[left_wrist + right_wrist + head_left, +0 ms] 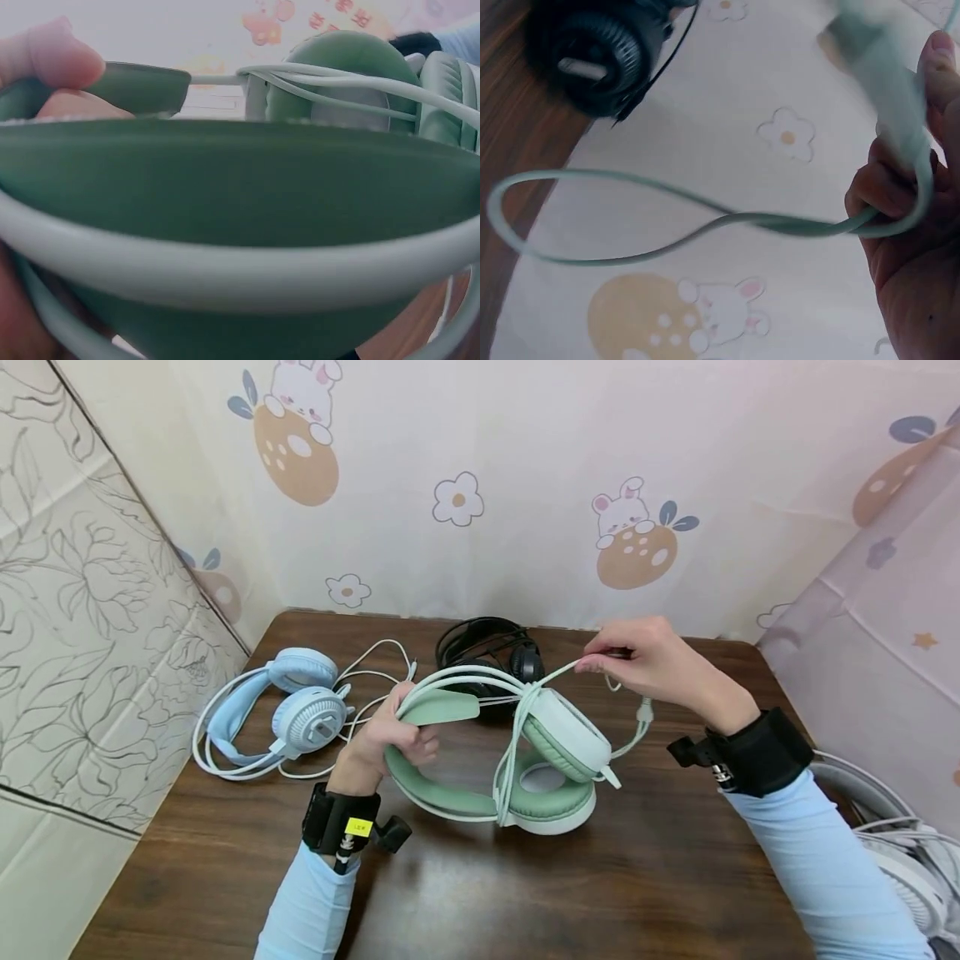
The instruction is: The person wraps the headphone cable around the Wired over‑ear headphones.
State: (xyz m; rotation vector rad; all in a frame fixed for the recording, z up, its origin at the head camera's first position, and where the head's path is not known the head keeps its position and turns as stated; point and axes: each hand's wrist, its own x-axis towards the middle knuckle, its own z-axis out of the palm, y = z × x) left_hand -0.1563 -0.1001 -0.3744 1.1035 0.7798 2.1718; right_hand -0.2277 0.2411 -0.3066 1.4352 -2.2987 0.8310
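Observation:
Green and white headphones are held over the table, with my left hand gripping the headband at its left end. Their pale green cable is looped around the band near the ear cups. My right hand pinches a stretch of that cable to the upper right of the cups. In the right wrist view a twisted loop of the cable hangs out from the curled fingers, beside a blurred pale green connector. The headband's green padding fills much of the left wrist view.
Light blue headphones with a loose white cable lie at the table's left. Black headphones sit at the back edge, behind the green pair. More white and grey headphones are at the far right. A patterned curtain stands behind the wooden table.

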